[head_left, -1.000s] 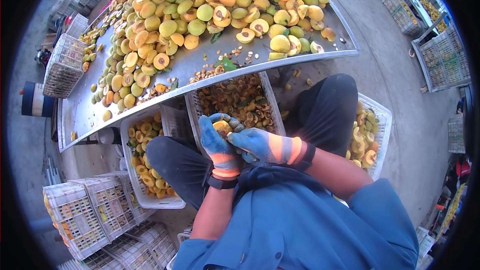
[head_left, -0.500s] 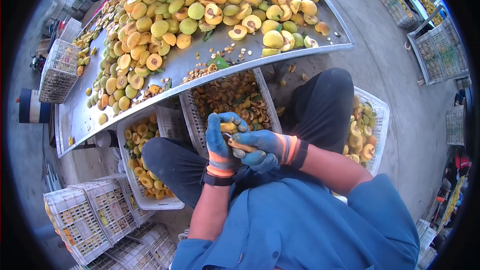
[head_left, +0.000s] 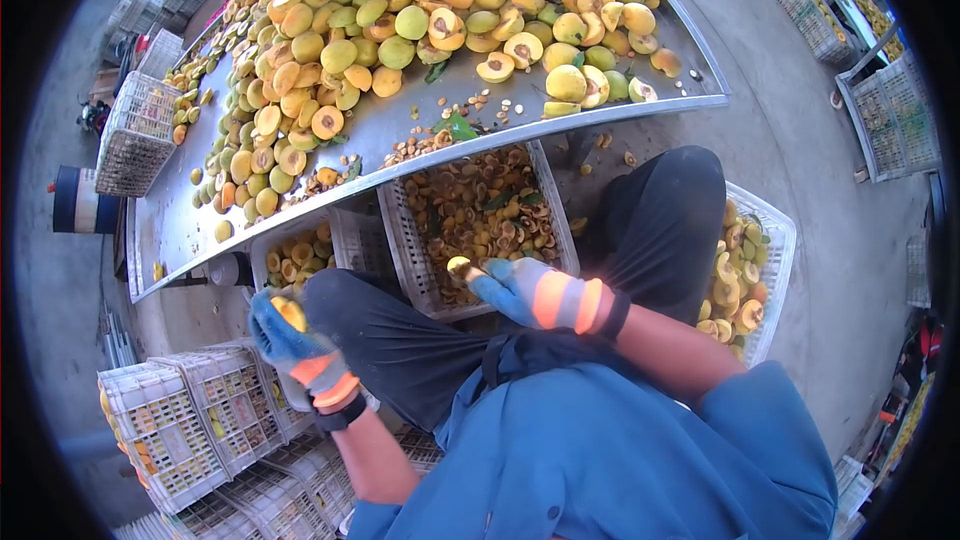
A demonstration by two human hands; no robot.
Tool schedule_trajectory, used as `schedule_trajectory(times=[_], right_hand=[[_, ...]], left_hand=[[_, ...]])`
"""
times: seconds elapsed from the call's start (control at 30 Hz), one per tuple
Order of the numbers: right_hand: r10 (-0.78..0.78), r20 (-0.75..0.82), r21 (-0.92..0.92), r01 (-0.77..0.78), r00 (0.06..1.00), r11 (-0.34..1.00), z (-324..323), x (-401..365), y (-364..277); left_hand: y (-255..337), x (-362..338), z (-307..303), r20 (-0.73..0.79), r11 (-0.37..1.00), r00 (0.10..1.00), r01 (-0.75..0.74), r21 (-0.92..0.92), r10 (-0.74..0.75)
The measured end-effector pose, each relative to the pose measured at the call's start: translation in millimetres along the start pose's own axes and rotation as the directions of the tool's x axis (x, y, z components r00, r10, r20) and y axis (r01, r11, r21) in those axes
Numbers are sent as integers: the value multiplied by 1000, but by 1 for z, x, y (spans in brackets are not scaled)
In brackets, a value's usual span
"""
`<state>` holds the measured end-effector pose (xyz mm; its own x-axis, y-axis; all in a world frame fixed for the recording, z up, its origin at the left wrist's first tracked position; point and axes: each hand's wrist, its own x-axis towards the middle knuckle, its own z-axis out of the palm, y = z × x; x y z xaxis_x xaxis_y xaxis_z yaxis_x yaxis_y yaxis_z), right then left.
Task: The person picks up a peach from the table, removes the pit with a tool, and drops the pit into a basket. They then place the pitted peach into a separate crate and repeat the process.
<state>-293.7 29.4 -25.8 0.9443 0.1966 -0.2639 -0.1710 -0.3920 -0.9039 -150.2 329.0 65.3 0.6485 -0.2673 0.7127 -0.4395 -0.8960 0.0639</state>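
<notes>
My left hand (head_left: 290, 332), in a blue and orange work glove, is closed around a yellow apricot half (head_left: 290, 313). It is beside my left knee, above the near part of the left crate of apricot halves (head_left: 300, 258). My right hand (head_left: 515, 290), gloved the same way, is closed in front of my lap. At its fingertips shows a small yellow fruit piece (head_left: 459, 266) with a dark patch, slightly blurred. Whatever else lies inside the right palm is hidden. Below that hand stands a crate of pits and scraps (head_left: 400, 240).
A metal table (head_left: 420, 105) holds a large heap of whole and halved apricots (head_left: 400, 25), with loose pits along its near edge. Another crate of halves (head_left: 778, 270) is right of my right knee. Stacked white crates (head_left: 190, 420) stand at lower left.
My hands have come apart from working together over my lap. The left moved left with an apricot half; the right stayed near the middle. The wooden-handled tool seen earlier is no longer clearly visible.
</notes>
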Motion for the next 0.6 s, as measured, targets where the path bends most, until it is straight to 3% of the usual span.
schedule_trajectory(times=[0.03,0.07,0.1,0.17,0.2,0.23,0.3,0.33,0.4,0.47,0.53,0.6], right_hand=[[-50,-2,-341,46,999,939,2,3,14],[-63,27,-366,69,998,928,-5,-2,5],[80,-46,-254,-89,996,963,-1,2,5],[55,-11,-242,-56,998,969,2,-5,8],[109,-45,-193,-115,993,974,4,-7,2],[156,-83,-152,-167,984,974,1,-6,-5],[217,-93,-30,-220,972,975,-15,-12,-20],[105,-154,-29,-110,982,993,-13,-12,-10],[-95,-253,-109,70,963,992,-16,-17,3],[-254,-312,-257,176,916,950,-31,-28,1],[-76,-334,-41,66,940,997,-40,-34,-4],[-14,-353,55,36,936,998,-47,-35,-5]], left_hand=[[-24,6,0,53,991,991,120,53,-123],[-45,13,4,98,967,965,232,108,-243],[-48,19,12,132,922,919,349,167,-372],[-41,18,32,114,980,980,176,-97,-165],[-18,28,42,143,942,979,184,-281,-149],[12,43,50,171,869,976,197,-454,-132],[93,62,74,426,510,883,463,-725,-195],[128,73,91,478,433,874,464,-773,-84],[173,89,145,476,592,876,342,-730,80],[216,105,194,497,589,861,347,-730,108],[241,110,272,541,669,838,364,-648,69],[260,123,301,667,786,741,362,-501,83]])
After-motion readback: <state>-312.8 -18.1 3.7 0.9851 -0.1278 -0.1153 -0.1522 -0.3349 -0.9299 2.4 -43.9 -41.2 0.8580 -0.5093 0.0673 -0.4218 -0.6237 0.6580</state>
